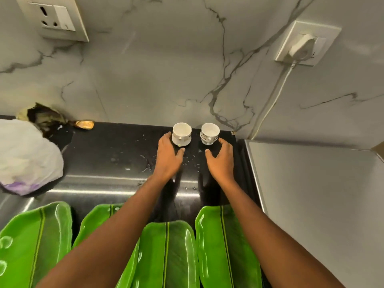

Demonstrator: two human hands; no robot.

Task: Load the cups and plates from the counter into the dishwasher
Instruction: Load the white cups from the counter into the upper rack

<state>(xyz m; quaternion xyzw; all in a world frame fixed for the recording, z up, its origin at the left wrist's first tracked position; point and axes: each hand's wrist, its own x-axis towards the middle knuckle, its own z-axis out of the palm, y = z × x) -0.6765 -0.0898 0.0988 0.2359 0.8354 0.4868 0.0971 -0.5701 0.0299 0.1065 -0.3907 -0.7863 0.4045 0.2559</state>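
- Green plates (168,256) lie side by side at the near edge of the counter (99,146); a cup dropped on the way back would likely strike them.
- Left cup (181,134) and right cup (209,134) stand upright by the wall (145,90).
- Left hand (168,156) and right hand (221,159) flank them, fingers spread, gripping nothing.
- Water droplets (147,163) nearby may make a grip slip.

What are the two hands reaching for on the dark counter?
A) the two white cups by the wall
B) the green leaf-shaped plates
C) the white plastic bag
A: the left hand is open beside the left cup, the right hand beside the right cup; the green plates lie nearer the camera.
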